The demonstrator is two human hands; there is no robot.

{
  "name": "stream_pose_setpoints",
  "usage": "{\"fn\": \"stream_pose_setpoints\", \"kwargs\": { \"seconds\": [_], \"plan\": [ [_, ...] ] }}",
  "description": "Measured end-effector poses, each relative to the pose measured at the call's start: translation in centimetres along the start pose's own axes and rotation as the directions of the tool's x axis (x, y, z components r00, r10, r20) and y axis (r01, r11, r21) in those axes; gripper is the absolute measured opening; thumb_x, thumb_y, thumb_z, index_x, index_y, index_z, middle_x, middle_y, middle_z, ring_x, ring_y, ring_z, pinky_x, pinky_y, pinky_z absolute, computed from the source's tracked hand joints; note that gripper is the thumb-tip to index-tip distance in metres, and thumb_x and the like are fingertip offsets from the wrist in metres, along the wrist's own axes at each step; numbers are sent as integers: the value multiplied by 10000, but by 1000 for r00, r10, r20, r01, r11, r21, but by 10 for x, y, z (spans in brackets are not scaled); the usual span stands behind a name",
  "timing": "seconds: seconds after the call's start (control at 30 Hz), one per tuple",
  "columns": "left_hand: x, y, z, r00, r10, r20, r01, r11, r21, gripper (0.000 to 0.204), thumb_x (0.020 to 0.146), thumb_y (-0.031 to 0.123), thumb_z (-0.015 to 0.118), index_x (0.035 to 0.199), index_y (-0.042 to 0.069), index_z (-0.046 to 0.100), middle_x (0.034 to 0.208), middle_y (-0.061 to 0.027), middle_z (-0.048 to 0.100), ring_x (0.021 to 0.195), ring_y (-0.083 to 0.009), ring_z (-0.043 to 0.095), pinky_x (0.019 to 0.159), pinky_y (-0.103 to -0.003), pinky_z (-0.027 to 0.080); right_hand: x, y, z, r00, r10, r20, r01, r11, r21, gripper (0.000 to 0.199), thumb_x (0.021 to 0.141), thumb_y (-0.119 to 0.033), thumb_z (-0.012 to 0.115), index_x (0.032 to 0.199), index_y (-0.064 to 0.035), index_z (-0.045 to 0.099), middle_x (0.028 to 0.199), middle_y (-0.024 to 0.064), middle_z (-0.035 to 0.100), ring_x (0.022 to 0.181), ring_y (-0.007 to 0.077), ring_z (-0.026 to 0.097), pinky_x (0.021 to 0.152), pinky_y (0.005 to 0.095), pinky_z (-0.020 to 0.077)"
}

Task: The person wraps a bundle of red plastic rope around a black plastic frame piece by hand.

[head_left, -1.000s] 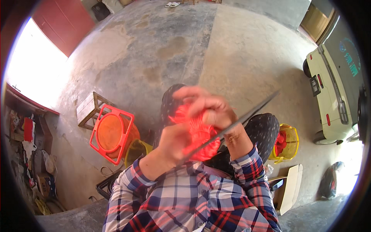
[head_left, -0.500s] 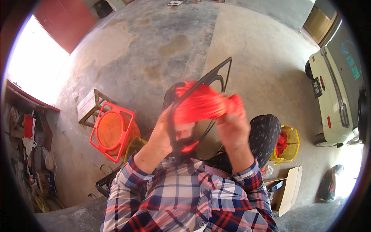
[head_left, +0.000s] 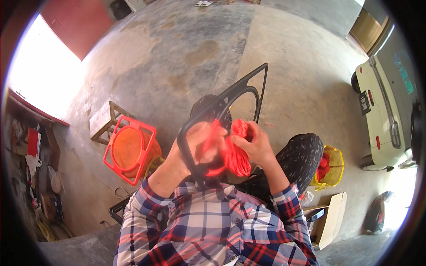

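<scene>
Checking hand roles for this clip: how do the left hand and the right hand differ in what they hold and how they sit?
The left hand is closed around the black frame, while the right hand pinches the red cord bundle. The left hand sits partly behind the frame's bar; the right hand shows fully, fingers bent onto the cord. Both come out of plaid sleeves and meet at the bundle.

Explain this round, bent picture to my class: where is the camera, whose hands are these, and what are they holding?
The camera sits on a person's head and looks down, so its wide lens bends the edges. The forearms in checked sleeves are that person's own. The left hand grips a black frame; the right hand pinches a bundle of red cord on it. Below is a concrete floor. An orange frame and wooden stool lie to the left, a yellow basket and cardboard box to the right, and a pale vehicle farther right.
</scene>
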State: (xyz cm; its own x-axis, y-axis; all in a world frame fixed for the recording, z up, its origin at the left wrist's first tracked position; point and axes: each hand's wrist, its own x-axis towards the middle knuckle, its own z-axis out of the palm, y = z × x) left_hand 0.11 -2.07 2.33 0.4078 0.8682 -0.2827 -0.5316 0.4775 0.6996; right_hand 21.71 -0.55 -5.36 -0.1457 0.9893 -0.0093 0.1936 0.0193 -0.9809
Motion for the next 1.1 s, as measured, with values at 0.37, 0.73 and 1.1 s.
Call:
{"fn": "stream_pose_setpoints", "kwargs": {
  "seconds": [0.37,0.73,1.1],
  "plan": [
    [-15,-15,63,994,-76,77,89,978,-191,304,923,162,558,1175,-7,548,864,-126,602,603,-178,544,493,-255,408,37,-65,-6,830,-507,234,114,564,818,120,805,-95,709,783,-20,617,1027,116,584,940,196,590,824,310,471],
    [-11,-33,42,978,-122,170,127,992,-18,304,802,62,673,1083,-23,595,975,-127,654,906,-207,648,771,-325,533,42,-80,-13,555,-773,309,367,560,743,71,715,-73,726,698,-62,658,1180,171,574,1217,311,425,1037,450,310],
    [-5,-28,0,997,76,15,-72,982,-175,255,877,215,636,1079,67,587,849,-52,629,745,-161,616,590,-276,483,-11,-29,-4,959,-206,193,-56,532,845,531,783,-138,724,1259,-40,509,1222,64,571,1094,173,549,882,309,455]
  ]
}}
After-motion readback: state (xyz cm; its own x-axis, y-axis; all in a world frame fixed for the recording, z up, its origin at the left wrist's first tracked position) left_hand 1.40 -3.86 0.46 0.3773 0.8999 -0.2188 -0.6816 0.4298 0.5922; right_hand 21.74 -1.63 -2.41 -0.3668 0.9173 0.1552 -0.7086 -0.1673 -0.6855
